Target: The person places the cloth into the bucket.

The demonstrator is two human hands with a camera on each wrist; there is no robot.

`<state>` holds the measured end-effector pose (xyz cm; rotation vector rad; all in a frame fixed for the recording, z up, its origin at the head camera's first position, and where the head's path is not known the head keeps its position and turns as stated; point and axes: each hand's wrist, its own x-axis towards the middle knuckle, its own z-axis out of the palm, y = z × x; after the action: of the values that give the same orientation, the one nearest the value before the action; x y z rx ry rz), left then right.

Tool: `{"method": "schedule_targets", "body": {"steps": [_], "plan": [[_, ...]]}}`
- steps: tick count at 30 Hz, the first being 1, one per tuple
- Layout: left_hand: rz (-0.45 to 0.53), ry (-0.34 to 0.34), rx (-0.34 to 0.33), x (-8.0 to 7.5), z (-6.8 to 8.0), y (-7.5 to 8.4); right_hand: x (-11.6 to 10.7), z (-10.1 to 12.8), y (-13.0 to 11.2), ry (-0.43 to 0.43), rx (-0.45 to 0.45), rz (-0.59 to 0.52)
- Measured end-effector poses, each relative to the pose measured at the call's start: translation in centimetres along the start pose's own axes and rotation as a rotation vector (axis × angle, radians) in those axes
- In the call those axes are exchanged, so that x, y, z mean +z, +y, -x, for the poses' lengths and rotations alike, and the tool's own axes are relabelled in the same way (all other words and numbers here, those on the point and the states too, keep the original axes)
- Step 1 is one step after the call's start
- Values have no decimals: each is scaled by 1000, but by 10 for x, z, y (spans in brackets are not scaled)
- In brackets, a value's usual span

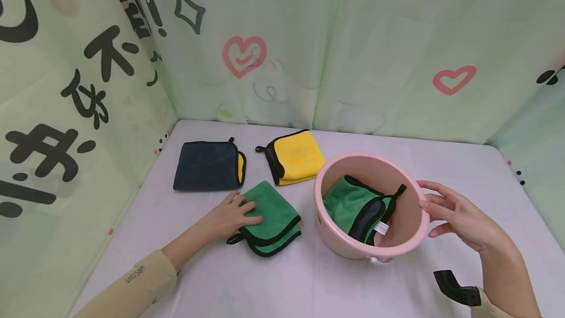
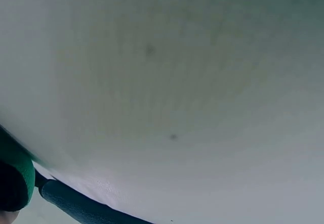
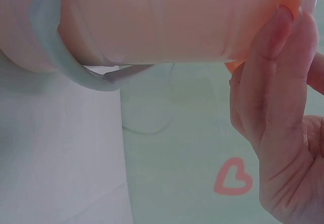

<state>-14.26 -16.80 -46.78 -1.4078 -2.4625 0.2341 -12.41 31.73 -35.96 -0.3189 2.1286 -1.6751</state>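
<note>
A tilted pink basin (image 1: 332, 239) stands right of centre on the table, with a green cloth (image 1: 348, 202) lying inside it. My right hand (image 1: 454, 217) reaches its right rim with straight fingers. In the right wrist view those fingers (image 3: 273, 82) press against the basin's outer wall (image 3: 152, 21). My left hand (image 1: 231, 217) rests on the left corner of a folded green cloth (image 1: 275, 220) with black trim, fingers lying on top of it. An edge of that cloth (image 2: 12, 178) shows in the left wrist view.
A folded dark navy cloth (image 1: 205, 166) and a folded yellow cloth (image 1: 297, 156) lie further back. Printed fabric walls (image 1: 309, 53) close in the table on three sides. A black camera mount (image 1: 456, 288) sits on my right wrist.
</note>
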Motion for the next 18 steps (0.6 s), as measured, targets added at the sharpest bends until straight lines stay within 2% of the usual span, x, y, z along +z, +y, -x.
{"method": "schedule_targets", "body": {"steps": [5, 8, 12, 18], "plan": [[-25, 108, 10, -3, -3, -3, 0, 0, 0, 5, -5, 10], [-47, 184, 21, -9, -8, -8, 0, 1, 1, 8, -7, 14], [-73, 269, 12, -25, -18, -18, 0, 1, 1, 10, -5, 25], [-125, 334, -16, -52, -33, -33, 0, 0, 0, 10, -9, 17]]}}
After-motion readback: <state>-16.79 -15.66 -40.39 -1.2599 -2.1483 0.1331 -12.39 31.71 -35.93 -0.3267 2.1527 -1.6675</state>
